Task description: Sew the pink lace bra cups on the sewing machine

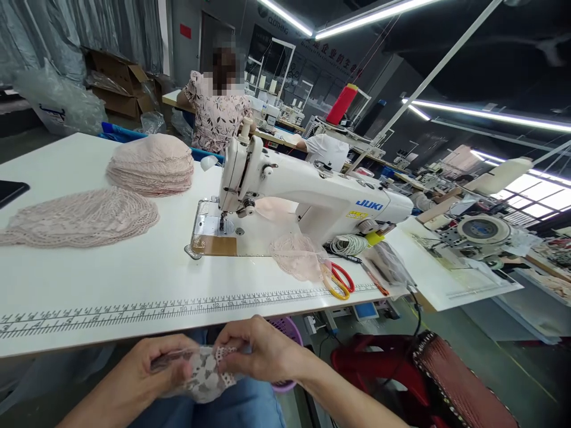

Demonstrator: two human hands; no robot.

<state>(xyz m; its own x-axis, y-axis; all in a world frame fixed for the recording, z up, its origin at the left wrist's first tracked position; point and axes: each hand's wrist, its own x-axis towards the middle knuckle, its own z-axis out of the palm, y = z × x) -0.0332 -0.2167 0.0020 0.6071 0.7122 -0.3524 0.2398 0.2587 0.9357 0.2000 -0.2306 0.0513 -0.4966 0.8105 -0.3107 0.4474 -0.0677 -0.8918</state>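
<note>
Okay so you had both hands down in front of the tabletop (102, 273), low over your blue jeans (250, 407), a bit below the table's front edge. Your left hand (149, 371) came in from the lower left, fingers curled under and thumb laid across the top, gripping one end of a lace piece (206, 377). That thumb was kinda blurry, so I couldn't tell exactly how hard it was pressing. Your right hand (261, 353) reached in from the other side with the wrist bent and the knuckles up, and it was closed too, pinching the lace edge between thumb and forefinger. The two hands were close together, with the lace between them.

As for the lace itself, it looked pale, whitish to light grey, with chunky leaf-like or flowery motifs on sheer mesh. The bit at your right fingertips had a border with rows of tiny holes. It was bunched up rather than flat, and the lower part hung down over your lap.

Up on the tabletop, a white JUKI sewing machine (321, 190) stood ahead of you, a tall stack of pale pink pieces (151, 163) and a flatter lacy pile (84, 217) were off to its left, and red-and-yellow scissors (351, 281) lay near the front edge.
</note>
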